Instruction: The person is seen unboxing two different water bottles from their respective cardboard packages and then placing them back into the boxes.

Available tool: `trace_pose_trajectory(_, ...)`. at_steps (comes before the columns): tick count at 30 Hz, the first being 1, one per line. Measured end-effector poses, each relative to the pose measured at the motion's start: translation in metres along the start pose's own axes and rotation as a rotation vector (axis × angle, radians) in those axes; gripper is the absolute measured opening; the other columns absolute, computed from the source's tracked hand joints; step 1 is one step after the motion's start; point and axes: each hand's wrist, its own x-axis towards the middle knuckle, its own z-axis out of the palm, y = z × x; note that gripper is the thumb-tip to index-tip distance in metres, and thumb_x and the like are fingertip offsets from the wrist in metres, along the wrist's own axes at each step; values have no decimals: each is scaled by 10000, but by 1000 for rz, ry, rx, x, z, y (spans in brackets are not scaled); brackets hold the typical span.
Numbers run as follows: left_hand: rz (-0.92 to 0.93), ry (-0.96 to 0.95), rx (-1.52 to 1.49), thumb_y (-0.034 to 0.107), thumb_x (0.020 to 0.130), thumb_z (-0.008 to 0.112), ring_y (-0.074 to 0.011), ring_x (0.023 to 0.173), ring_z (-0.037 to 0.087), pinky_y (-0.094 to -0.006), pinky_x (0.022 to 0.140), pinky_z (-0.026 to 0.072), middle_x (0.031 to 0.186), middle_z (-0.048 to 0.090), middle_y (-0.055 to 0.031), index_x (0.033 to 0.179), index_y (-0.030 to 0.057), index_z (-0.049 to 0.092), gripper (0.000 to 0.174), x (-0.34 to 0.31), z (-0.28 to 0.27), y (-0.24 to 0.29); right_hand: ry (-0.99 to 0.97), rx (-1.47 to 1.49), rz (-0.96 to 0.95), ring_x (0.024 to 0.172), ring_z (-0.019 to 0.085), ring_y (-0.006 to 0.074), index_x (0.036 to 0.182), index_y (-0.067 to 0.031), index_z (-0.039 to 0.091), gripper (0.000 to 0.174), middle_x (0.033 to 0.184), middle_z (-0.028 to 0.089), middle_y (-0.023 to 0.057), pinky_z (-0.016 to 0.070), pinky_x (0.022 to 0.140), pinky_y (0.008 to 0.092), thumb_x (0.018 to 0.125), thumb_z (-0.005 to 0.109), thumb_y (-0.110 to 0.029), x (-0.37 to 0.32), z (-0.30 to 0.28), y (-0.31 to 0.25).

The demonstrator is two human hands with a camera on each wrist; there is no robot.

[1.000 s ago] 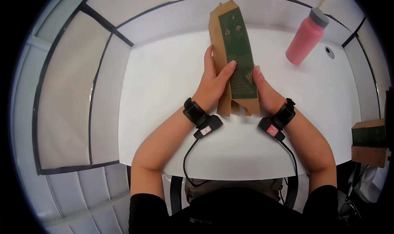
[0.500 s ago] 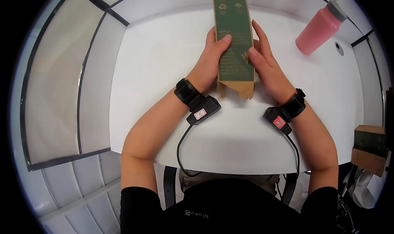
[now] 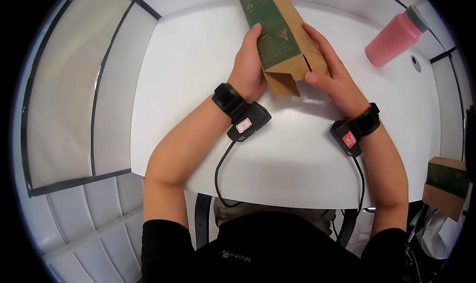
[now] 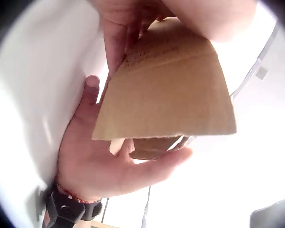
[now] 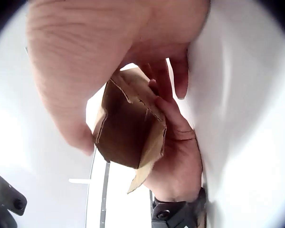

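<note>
A long cardboard box, brown with a green printed panel, is held between both hands over the white table. Its near end hangs open with torn, loose flaps; the right wrist view looks into the hollow inside of the box. My left hand grips the left side, thumb over the green panel and fingers underneath. My right hand holds the right side, thumb by the near end and fingers along the brown face. From the left wrist, a brown flap covers much of the box.
A pink bottle with a grey lid stands at the back right of the white table, near a round cable hole. Another green-and-brown box sits beyond the table's right edge. Pale partition panels enclose the back and sides.
The box has turned in the hands, its green panel tilting left and a brown side coming into view. The right thumb has shifted from the green panel to the near end.
</note>
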Motion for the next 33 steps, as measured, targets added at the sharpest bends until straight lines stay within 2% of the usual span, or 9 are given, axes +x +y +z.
trace_pose_trajectory(4, 19, 59, 24, 449, 1066, 381, -204, 1147, 584, -368, 1020, 451, 1240, 615, -85, 1294, 47, 524, 484, 1, 2, -1, -42, -46, -63, 1406, 418, 259, 1597, -122, 228, 979, 1542, 394, 144, 350, 1155, 372, 810, 810, -158, 0, 3, 6)
trace_pose_trajectory(8, 75, 35, 111, 494, 1071, 379, -200, 1215, 528, -364, 1044, 433, 1340, 530, -82, 1393, 39, 388, 558, 9, -8, -10, 61, -124, -23, 1350, 474, 209, 1560, -142, 324, 838, 1490, 475, 96, 392, 1124, 344, 838, 723, 3, 2, 3, 5)
trace_pose_trajectory(14, 326, 44, 591, 340, 1090, 418, -249, 1273, 498, -360, 996, 494, 1456, 426, -178, 1560, 42, -66, 738, 0, 2, -12, 303, -131, -65, 1187, 609, 169, 1394, -95, 591, 576, 1304, 661, 91, 459, 1041, 288, 875, 504, 140, 6, -5, 16)
trace_pose_trajectory(15, 464, -1, 559, 248, 1061, 493, -284, 1310, 482, -387, 1027, 496, 1501, 348, -221, 1579, 49, -32, 764, 4, -1, -16, 331, -183, -57, 1169, 623, 176, 1377, -90, 605, 562, 1300, 666, 93, 474, 1024, 290, 869, 521, 135, 7, -9, 18)
trace_pose_trajectory(18, 605, 83, 1066, 176, 1017, 550, -319, 1334, 467, -419, 1069, 485, 1556, 216, -260, 1592, 51, 75, 756, 11, -10, -15, 396, -349, -71, 1112, 650, 188, 1354, -88, 627, 540, 1267, 679, 98, 505, 989, 305, 855, 575, 111, 6, -13, 19)
trace_pose_trajectory(19, 558, 26, 985, 138, 968, 606, -349, 1376, 417, -438, 1090, 477, 1572, 125, -261, 1591, 62, 173, 762, 9, -8, -13, 414, -407, -84, 1093, 657, 191, 1351, -89, 630, 536, 1253, 684, 99, 513, 980, 311, 851, 593, 101, 6, -13, 19)
trace_pose_trajectory(22, 620, -215, 979, 155, 938, 659, -355, 1394, 389, -451, 1099, 463, 1566, 135, -242, 1589, 64, 186, 810, 14, -9, -12, 452, -307, -118, 990, 655, 189, 1336, -105, 639, 557, 1183, 687, 93, 545, 895, 315, 813, 638, 88, 8, -14, 23)
trace_pose_trajectory(28, 573, -301, 950, 338, 814, 829, -350, 1402, 326, -501, 1170, 356, 1475, 188, -224, 1592, 59, -65, 1217, 13, -10, -16, 344, -421, -138, 863, 598, 198, 1296, -117, 648, 614, 1186, 577, 71, 535, 732, 307, 730, 630, 119, 7, -10, 10)
trace_pose_trajectory(33, 627, -257, 1003, 307, 808, 826, -368, 1366, 381, -484, 1138, 404, 1499, 150, -262, 1600, 82, -62, 1210, 14, -9, -17, 338, -484, -274, 1017, 623, 218, 1312, -116, 644, 616, 1292, 531, 79, 541, 837, 323, 755, 561, 134, 6, -14, 11)
